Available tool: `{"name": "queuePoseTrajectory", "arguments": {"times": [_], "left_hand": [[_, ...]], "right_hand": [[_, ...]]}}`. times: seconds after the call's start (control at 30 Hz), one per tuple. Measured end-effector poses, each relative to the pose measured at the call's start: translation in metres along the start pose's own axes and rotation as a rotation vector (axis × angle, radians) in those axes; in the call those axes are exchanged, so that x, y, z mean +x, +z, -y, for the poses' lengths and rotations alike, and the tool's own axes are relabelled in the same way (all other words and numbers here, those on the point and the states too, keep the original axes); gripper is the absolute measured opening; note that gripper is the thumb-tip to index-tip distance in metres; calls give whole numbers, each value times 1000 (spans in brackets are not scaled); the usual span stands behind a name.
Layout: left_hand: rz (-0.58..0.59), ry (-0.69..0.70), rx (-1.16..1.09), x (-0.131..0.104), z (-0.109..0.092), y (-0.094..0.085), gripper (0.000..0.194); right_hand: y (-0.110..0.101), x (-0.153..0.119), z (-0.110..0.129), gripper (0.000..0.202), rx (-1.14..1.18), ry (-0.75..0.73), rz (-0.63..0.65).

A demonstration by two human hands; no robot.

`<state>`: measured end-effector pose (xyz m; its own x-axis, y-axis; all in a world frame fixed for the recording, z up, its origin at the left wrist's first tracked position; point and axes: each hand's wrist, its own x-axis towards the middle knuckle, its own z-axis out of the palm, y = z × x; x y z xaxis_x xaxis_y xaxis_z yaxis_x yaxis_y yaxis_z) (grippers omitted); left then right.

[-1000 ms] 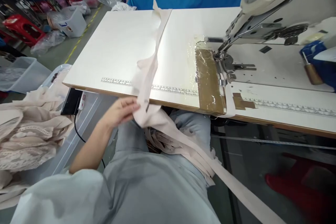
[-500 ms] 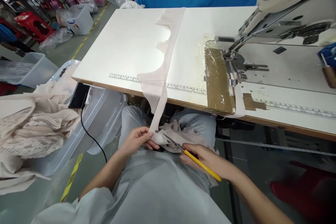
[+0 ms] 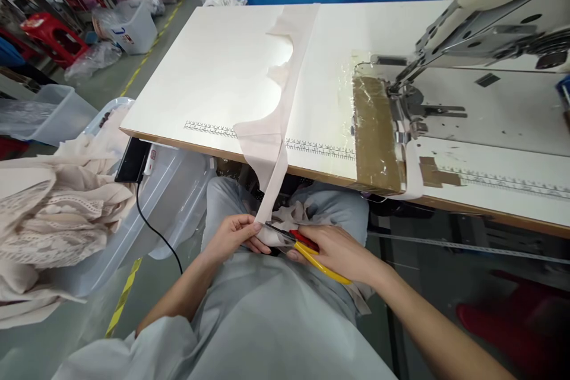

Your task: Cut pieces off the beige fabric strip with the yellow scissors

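Between the fingers of my left hand (image 3: 238, 236) is the lower end of a pale pink fabric strip (image 3: 272, 184), just above my lap. The strip runs up over the table edge and joins a wavy-edged piece lying on the white table (image 3: 214, 71). My right hand (image 3: 332, 249) grips scissors (image 3: 307, 246) with yellow and red handles. Their blades point left, at the fabric beside my left fingertips. Whether the blades are fully closed cannot be made out. More crumpled pale fabric (image 3: 296, 214) lies on my lap, partly hidden by my right hand.
A sewing machine (image 3: 490, 29) stands on the table's right side, with brown tape (image 3: 378, 136) before it. At left, a clear plastic bin (image 3: 169, 190) holds heaped lace fabric (image 3: 66, 214); a phone (image 3: 132, 160) with a cable rests by the table corner.
My right hand has moved the scissors left and slightly up, bringing the blades to the strip beside my left fingers. The red handle now shows. My left hand stays almost still.
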<state>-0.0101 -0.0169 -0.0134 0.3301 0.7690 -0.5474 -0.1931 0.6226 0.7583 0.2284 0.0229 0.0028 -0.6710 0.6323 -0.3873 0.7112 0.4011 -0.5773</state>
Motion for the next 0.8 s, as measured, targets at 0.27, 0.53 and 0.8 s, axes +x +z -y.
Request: {"name": "queuePoseTrajectory", "arguments": {"times": [0.27,0.53,0.8], "left_hand": [[-5,1,-9,0,1,0,42],[-29,-17,8,0,-1,2,44],[-9,-26,45,0,-1,0,45]], "right_hand": [[3,-1,5,47,-110,32,-81],[7,0,0,53,-76,25,-87],[3,8,7,44,-148,26,-102]]}}
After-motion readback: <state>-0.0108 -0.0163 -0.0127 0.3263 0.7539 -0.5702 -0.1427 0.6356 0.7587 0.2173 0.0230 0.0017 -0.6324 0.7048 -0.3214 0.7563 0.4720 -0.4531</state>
